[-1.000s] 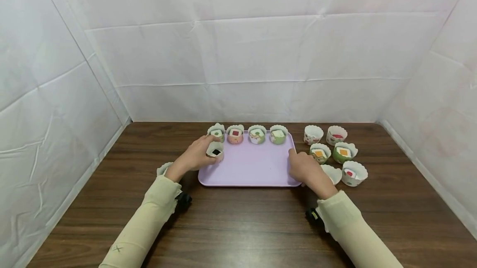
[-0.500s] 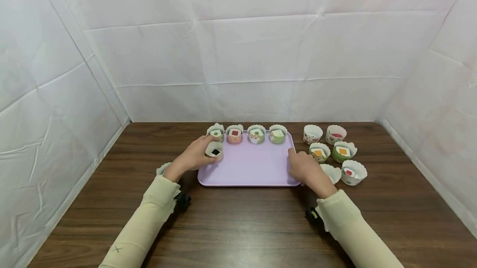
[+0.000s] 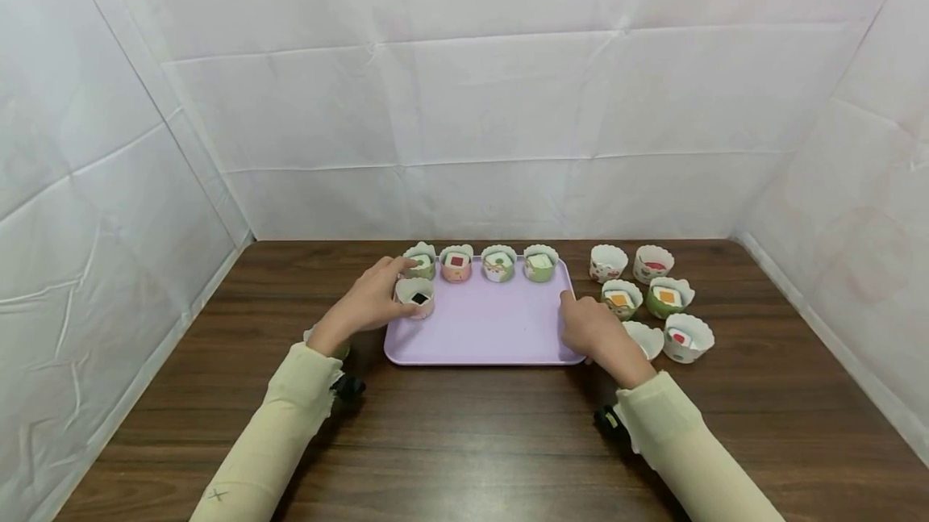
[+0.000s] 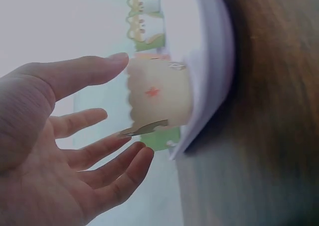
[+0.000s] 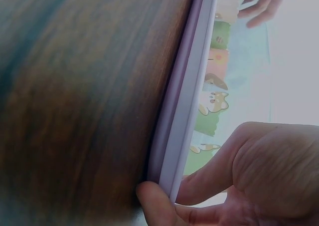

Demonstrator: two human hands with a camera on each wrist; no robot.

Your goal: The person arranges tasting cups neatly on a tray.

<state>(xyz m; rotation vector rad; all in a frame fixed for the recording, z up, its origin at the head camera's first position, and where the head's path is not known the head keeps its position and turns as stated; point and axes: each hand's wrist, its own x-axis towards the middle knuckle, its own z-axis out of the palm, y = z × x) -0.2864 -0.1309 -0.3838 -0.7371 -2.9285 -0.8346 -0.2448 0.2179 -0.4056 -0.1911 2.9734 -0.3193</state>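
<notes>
A lilac tray (image 3: 493,336) lies on the wooden table. On its left side stands a pale paper baking cup (image 3: 428,310) with a black square inside; in the left wrist view this cup (image 4: 162,94) shows a small red mark. My left hand (image 3: 368,298) is beside it, fingers spread and loosely bent, thumb and fingertips near the rim. My right hand (image 3: 591,327) pinches the tray's right edge; the right wrist view shows thumb and finger around the tray rim (image 5: 174,126). Along the tray's back edge are a pink cup (image 3: 456,272) and several green-patterned cups (image 3: 540,272).
Right of the tray stand several more cups, including a green one (image 3: 662,306) with an orange square and a white one (image 3: 685,352) with a red piece. Another cup (image 3: 343,349) is partly hidden behind my left wrist. White sheeting (image 3: 493,102) encloses the table.
My left hand has loosened from the pale cup and drawn slightly left, leaving it on the tray. The right hand keeps its place at the tray edge.
</notes>
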